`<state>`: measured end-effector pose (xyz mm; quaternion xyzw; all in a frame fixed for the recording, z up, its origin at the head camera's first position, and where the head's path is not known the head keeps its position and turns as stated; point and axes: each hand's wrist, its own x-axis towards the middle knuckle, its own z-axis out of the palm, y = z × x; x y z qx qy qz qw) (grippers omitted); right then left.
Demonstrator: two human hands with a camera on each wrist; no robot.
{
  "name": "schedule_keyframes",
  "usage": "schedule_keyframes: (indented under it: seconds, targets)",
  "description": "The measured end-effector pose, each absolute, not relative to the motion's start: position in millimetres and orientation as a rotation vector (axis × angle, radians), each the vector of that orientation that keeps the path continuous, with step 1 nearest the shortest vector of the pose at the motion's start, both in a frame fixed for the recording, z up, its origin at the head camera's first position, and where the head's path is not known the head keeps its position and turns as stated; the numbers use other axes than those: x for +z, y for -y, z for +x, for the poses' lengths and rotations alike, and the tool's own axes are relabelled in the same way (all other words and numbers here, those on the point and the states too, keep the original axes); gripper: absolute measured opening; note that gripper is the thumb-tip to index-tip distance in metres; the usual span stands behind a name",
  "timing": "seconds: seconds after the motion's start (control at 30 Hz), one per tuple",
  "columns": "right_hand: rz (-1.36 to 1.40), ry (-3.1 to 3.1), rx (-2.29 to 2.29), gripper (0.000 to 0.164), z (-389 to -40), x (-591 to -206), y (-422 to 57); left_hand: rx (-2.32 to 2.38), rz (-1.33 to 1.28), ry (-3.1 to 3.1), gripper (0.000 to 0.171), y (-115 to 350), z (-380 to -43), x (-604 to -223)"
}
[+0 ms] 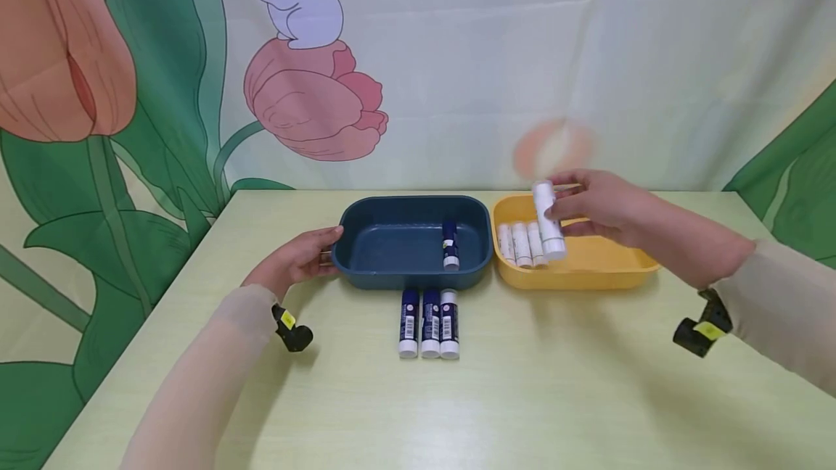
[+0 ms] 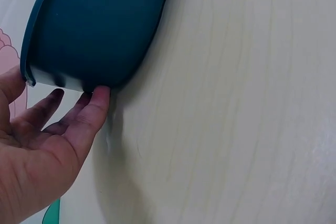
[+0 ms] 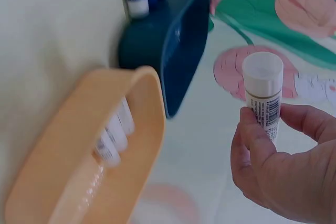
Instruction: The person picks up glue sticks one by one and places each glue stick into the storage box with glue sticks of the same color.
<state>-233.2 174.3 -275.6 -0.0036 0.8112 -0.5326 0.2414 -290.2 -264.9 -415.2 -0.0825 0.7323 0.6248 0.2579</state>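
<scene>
In my right hand [image 1: 591, 205] I hold a white glue stick [image 1: 548, 220] over the yellow tray [image 1: 581, 278]. The right wrist view shows its label with a barcode and its wide white end, pinched between thumb and fingers. Three more white glue sticks [image 1: 521, 244] lie side by side in the yellow tray's left part. My left hand [image 1: 300, 260] grips the left end of the dark blue tray [image 1: 411, 280], its thumb at the rim and fingertips against the outer wall [image 2: 79, 51]. One dark blue glue stick [image 1: 451, 245] lies inside that tray, toward its right.
Three dark blue glue sticks [image 1: 429, 325] with white ends lie in a row on the table [image 1: 522, 383], in front of the blue tray. Both trays stand next to each other near the table's back edge. A printed curtain [image 1: 457, 78] with flowers hangs behind.
</scene>
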Motion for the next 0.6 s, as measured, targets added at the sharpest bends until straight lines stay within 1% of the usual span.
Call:
schedule_keyframes:
  seconds: [0.17,0.3,0.43,0.6]
  targets:
    - [0.006,-2.302,-1.438,0.070,-254.1,-261.5,-192.0,1.714,-0.214,-1.975,0.063,265.7,-290.2,-415.8]
    - [0.022,-2.349,-1.408,0.071,-269.6,-258.6,-202.6,1.736,-0.209,-1.965,0.063,266.7,-289.9,-416.1]
    - [0.052,-2.364,-1.399,0.072,-281.2,-267.3,-210.5,1.756,-0.204,-1.957,0.059,267.3,-289.5,-417.8]
    - [0.098,-2.360,-1.395,0.072,-286.8,-287.7,-215.3,1.756,-0.189,-1.965,0.059,266.5,-288.8,-420.6]
